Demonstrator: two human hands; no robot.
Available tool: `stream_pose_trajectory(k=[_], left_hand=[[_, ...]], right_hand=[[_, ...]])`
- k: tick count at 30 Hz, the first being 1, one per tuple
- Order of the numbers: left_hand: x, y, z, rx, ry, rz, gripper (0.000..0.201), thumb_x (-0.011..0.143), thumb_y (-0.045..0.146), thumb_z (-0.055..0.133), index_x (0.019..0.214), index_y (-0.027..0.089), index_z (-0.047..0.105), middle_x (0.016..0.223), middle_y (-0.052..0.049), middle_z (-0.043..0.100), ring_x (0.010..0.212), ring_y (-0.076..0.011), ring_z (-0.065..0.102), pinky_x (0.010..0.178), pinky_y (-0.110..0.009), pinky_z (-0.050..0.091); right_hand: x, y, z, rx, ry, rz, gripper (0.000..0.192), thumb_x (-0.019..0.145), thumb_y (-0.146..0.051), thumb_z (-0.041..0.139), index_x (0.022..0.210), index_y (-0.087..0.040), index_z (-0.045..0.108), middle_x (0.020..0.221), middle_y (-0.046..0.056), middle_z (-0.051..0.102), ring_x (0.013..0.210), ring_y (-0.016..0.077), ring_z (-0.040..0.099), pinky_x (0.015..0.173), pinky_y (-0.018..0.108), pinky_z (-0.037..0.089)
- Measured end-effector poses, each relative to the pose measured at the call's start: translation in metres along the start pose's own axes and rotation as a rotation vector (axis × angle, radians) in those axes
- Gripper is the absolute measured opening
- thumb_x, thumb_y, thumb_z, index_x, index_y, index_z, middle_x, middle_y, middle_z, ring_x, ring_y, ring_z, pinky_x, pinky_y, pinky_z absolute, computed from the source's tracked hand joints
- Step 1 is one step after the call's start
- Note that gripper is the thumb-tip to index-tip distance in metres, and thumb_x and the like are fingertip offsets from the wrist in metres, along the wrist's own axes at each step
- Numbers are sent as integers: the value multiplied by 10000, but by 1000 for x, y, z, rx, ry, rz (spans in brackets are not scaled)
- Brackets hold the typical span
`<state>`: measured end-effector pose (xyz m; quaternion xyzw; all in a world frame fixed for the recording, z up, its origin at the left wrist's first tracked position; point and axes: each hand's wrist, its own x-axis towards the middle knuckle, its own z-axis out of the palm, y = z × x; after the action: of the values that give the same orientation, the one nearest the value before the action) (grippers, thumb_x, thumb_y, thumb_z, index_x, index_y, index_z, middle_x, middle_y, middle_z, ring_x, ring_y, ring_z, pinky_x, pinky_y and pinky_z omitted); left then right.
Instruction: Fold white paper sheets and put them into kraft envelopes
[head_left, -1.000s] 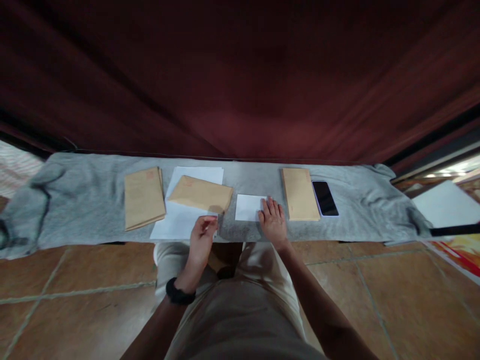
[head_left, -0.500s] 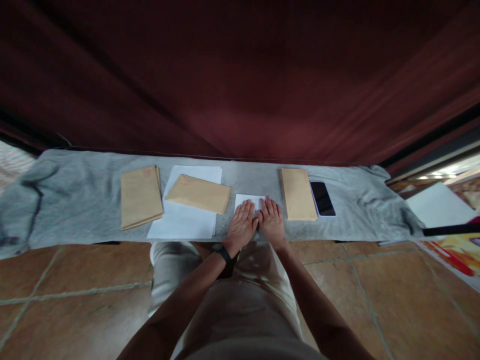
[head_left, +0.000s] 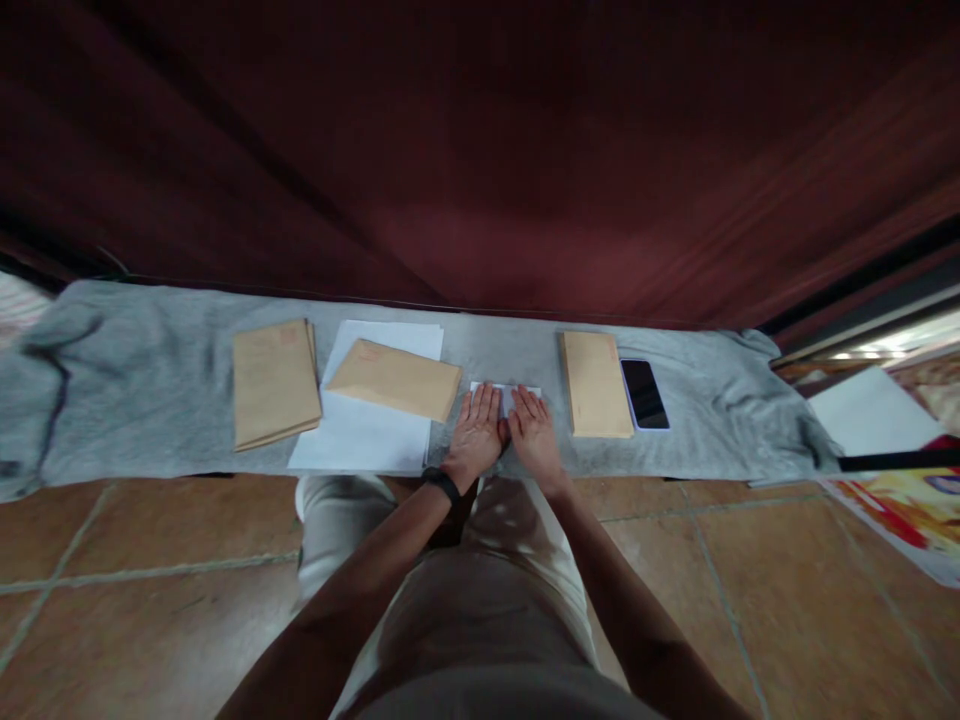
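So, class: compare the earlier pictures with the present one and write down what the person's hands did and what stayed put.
The left hand moved right from the table's near edge and came down flat on the small white folded paper, beside the right hand, which stayed pressing it. Nothing was picked up or let go. The tan envelope on white sheets, both envelope stacks and the black phone stayed in place.

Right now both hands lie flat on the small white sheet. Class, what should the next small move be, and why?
Probably lift the left hand and reach for the loose brown envelope lying on the white sheets just to its left. The folded white paper already lies flat under both palms, with the right hand able to keep it pinned, and that envelope is the nearest one.
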<state>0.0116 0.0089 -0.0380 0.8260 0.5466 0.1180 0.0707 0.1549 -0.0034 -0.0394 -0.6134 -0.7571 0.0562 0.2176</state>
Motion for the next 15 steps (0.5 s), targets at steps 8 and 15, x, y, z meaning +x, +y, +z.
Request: stream_pose_trajectory(k=[8, 15], left_hand=[[-1, -1, 5, -74, 25, 18, 669, 913, 155, 354, 1577, 78, 320, 1654, -177, 286, 1569, -275, 124, 1277, -505, 127], [1, 3, -3, 13, -21, -2, 607, 974, 208, 297, 1545, 8, 342, 1638, -206, 307, 1560, -293, 172, 1273, -501, 154]], right_hand=[[7, -16, 6, -14, -81, -51, 499, 1080, -291, 284, 1533, -138, 426, 1564, 127, 469, 1485, 223, 372, 1232, 472, 275], [0, -6, 1, -114, -63, -8, 498, 1067, -291, 325, 1532, -152, 437, 1592, 134, 424, 1495, 266, 351, 1212, 509, 283]])
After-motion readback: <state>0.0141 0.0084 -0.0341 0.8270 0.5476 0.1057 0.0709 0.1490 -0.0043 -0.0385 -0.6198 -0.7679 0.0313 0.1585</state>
